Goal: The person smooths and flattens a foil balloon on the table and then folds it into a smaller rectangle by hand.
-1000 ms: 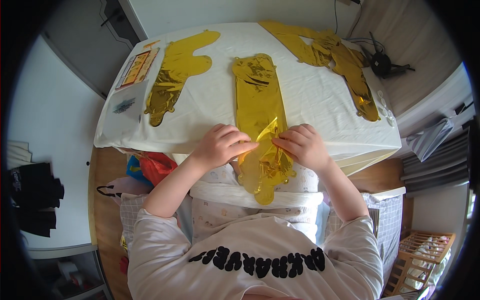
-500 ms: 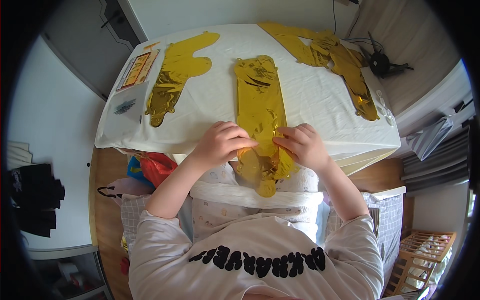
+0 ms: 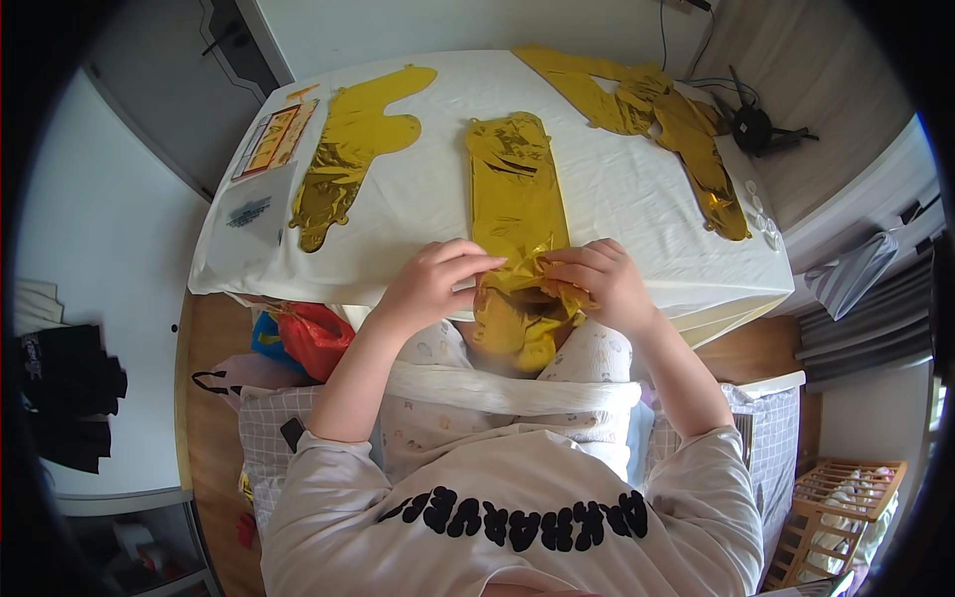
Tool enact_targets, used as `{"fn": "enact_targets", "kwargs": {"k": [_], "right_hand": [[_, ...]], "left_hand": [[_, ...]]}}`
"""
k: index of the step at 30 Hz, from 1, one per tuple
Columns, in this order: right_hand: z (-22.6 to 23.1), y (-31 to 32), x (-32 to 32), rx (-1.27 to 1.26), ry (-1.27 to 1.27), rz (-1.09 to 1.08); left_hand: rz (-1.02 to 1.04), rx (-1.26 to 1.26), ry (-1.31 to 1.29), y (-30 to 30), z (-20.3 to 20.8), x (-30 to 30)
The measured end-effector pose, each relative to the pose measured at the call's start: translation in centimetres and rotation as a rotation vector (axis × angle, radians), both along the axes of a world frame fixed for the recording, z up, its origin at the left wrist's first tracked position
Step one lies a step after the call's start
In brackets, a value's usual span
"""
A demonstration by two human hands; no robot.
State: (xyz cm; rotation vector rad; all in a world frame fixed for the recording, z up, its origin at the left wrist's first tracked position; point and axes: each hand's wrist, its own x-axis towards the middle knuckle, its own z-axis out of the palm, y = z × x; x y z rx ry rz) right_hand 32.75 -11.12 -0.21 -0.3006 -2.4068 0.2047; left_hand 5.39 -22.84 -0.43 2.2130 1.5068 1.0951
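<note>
A flat, uninflated gold foil balloon lies lengthwise before me, its far part on the white-covered table and its crumpled near end hanging past the edge above my lap. Fingers of my left hand are closed on its left edge. On the opposite edge, my right hand pinches the foil between thumb and fingers. Another flat gold foil balloon, with branching arms, rests to the left. More gold foil lies creased at the far right.
White cloth covers the table. An orange-bordered printed sheet and a clear packet lie at its left side. A black device with cables stands at the far right, near small clear discs. A red bag sits below the left edge.
Both hands have shifted slightly away from me along the foil. The balloon's near end has drawn up from my lap and bunched between my hands.
</note>
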Motion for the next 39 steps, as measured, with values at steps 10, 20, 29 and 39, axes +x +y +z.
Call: {"fn": "enact_targets", "kwargs": {"k": [10,20,29,39], "right_hand": [[-0.6,0.0,0.3,0.170,-0.065,0.051],[0.1,0.0,0.3,-0.029,-0.096,-0.030],[1.2,0.4,-0.6,-0.248,-0.074,-0.149],[2.1,0.1,-0.2,-0.330,-0.179,-0.163]], "left_hand": [[-0.075,0.272,0.409,0.7,-0.8,0.8],[-0.097,0.201,0.241,1.3,-0.2,0.4],[0.149,-0.236,-0.220,1.2,1.5,1.2],[0.037,-0.267,-0.106,1.3,1.7,0.9]]}}
